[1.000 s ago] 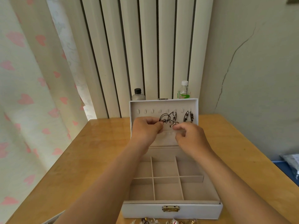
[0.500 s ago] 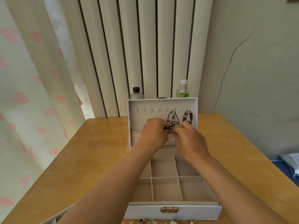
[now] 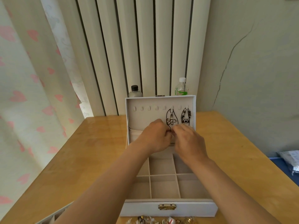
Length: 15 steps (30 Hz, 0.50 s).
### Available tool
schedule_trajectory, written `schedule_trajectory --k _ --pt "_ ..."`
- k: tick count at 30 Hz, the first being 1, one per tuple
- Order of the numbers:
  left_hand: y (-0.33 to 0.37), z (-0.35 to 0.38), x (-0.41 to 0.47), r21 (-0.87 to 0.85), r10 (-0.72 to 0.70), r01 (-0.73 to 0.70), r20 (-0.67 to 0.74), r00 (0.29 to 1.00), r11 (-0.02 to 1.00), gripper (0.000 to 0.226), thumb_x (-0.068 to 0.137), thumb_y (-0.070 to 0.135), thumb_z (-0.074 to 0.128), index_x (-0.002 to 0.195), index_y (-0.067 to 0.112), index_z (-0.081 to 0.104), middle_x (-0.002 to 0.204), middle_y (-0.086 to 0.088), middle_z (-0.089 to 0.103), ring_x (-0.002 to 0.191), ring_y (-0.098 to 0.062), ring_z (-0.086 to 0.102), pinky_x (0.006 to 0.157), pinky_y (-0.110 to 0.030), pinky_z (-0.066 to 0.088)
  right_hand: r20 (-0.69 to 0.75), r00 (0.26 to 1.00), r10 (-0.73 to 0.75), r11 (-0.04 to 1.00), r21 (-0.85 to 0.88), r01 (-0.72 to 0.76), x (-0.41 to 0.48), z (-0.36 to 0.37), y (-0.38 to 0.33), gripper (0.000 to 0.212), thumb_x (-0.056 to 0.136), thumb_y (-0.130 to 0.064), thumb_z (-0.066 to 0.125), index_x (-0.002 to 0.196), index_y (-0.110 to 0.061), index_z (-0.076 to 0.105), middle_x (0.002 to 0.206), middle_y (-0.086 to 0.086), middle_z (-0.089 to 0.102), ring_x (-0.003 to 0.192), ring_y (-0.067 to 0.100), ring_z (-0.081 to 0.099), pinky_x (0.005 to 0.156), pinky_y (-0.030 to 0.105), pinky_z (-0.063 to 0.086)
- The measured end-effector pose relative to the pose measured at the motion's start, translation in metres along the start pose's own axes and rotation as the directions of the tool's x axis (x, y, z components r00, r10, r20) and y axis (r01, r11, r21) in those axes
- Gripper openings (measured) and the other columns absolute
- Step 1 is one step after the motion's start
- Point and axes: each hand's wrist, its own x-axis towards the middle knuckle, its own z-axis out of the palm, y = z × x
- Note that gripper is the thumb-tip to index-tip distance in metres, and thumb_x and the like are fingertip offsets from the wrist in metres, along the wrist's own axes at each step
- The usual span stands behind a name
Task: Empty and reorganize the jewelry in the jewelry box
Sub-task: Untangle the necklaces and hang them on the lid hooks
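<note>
Found the wooden table [image 3: 97,151] bearing the open white jewelry box [image 3: 145,209], lid upright, with left hand [image 3: 153,138] and right hand [image 3: 189,141] meeting fingertip to fingertip at the lid lining, both pinching the dark cord of the silver pendant necklace [image 3: 171,121] hung beside 1 camera-charm necklace [image 3: 185,120].

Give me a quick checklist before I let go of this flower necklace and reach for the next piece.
1. Black-cord necklace with a silver flower pendant on a lid hook: ok.
2. Apart from the beaded necklace with a camera charm beside it: ok.
3. Grip: left hand and right hand both pinch the cord's lower end: ok.
4. White jewelry box lid upright: ok.
5. Cord end tucked into the beige lid pocket: cannot tell, hands hide it.
</note>
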Motion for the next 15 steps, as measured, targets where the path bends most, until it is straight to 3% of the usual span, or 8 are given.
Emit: schedule_trajectory --k 2,6,8,12,14,15 --pt "-0.002 0.004 0.0 -0.042 -0.038 0.036 -0.032 0.999 0.998 0.035 0.095 0.026 0.045 0.061 0.022 0.048 0.079 -0.006 0.05 0.084 -0.028 0.057 0.07 -0.036 0.045 0.057 0.998 0.018 1.0 0.005 -0.018 -0.002 0.001 0.0 0.018 0.087 -0.001 0.057 0.096 -0.017 0.059 0.09 0.0 0.064 0.073 0.031 0.062 0.05 0.03 0.032" --pt "-0.003 0.003 0.003 -0.075 -0.097 0.085 -0.182 0.979 0.994 0.015 0.096 0.015 0.051 0.087 0.007 0.06 0.088 -0.009 0.061 0.083 -0.027 0.057 0.072 -0.037 0.047 0.162 0.985 0.052 0.998 -0.044 -0.046 -0.002 0.003 0.0 0.017 0.094 -0.008 0.046 0.106 -0.02 0.05 0.104 -0.001 0.059 0.078 0.032 0.061 0.056 0.034 0.04" --pt "-0.003 0.002 0.005 -0.073 -0.125 0.113 -0.2 0.972 0.991 0.016 0.095 0.015 0.053 0.084 0.006 0.06 0.086 -0.01 0.062 0.082 -0.028 0.057 0.07 -0.036 0.047 0.165 0.985 0.053 0.998 -0.053 -0.045 -0.001 0.003 -0.001 0.016 0.096 -0.01 0.044 0.108 -0.02 0.05 0.106 -0.001 0.056 0.078 0.03 0.061 0.057 0.034 0.037" --pt "0.008 0.0 0.004 -0.135 -0.197 0.173 -0.187 0.962 0.976 0.04 0.1 0.029 0.046 0.065 0.009 0.053 0.065 -0.005 0.054 0.068 -0.025 0.052 0.061 -0.032 0.038 0.115 0.993 0.016 1.0 -0.005 -0.015 -0.002 0.001 -0.003 0.021 0.092 -0.014 0.055 0.112 -0.016 0.061 0.099 0.002 0.055 0.071 0.029 0.06 0.048 0.027 0.026" --pt "0.013 -0.002 0.005 -0.166 -0.229 0.195 -0.216 0.949 0.967 0.043 0.101 0.028 0.041 0.063 0.01 0.051 0.069 -0.007 0.056 0.069 -0.025 0.052 0.064 -0.033 0.039 0.094 0.995 0.015 1.0 -0.001 -0.015 -0.003 0.001 -0.002 0.014 0.088 -0.013 0.06 0.101 -0.015 0.063 0.091 0.002 0.052 0.067 0.027 0.058 0.045 0.024 0.018" --pt "0.013 -0.002 0.006 -0.156 -0.23 0.197 -0.236 0.944 0.968 0.042 0.101 0.027 0.04 0.064 0.011 0.05 0.075 -0.009 0.056 0.073 -0.025 0.052 0.067 -0.034 0.042 0.082 0.996 0.018 1.0 -0.002 -0.018 -0.003 0.001 -0.002 0.012 0.087 -0.012 0.061 0.098 -0.015 0.063 0.09 0.001 0.052 0.066 0.026 0.058 0.044 0.023 0.021"
